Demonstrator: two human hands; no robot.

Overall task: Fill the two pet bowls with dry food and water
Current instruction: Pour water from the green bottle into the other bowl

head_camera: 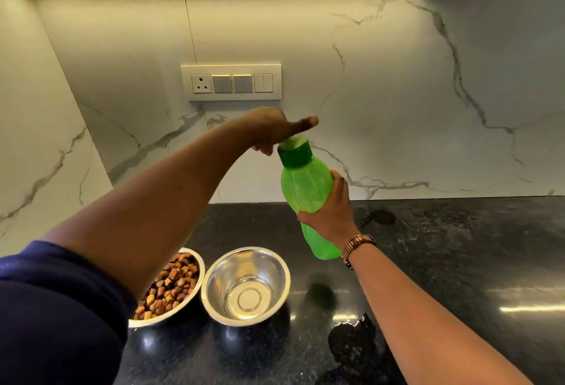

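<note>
A: Bottle?
B: Green bottle (pixel 305 192), see-through lime plastic, faceted sides, darker green cap (pixel 296 152). Held up in the air over the black counter (pixel 458 262), tilted, cap end leaning left and toward the wall.

A: Who's got it?
B: Right hand (pixel 331 216) wraps the lower body, fingers round the far side, thumb on the near side. Bronze watch (pixel 356 248) on that wrist. Left hand (pixel 272 131) sits on the cap, fingers curled down behind it, thumb sticking out to the right. Looks like a cap grip; cannot tell how tight.

A: Cap on or off?
B: On the neck. Lid part looks slightly raised at the back, not sure.

A: Bowls?
B: Two steel bowls side by side at the counter's near edge, rims nearly touching. Left bowl (pixel 195 299) is full of brown and tan kibble (pixel 171 287), partly hidden by the left arm's dark blue sleeve (pixel 61 308). Right bowl (pixel 246 285) is shiny; a little clear water seems to sit in the bottom, hard to call.

A: Anything else?
B: Wet patch (pixel 354 342) on the counter right of the bowls. Switch plate (pixel 231 82) on the marble wall.
</note>
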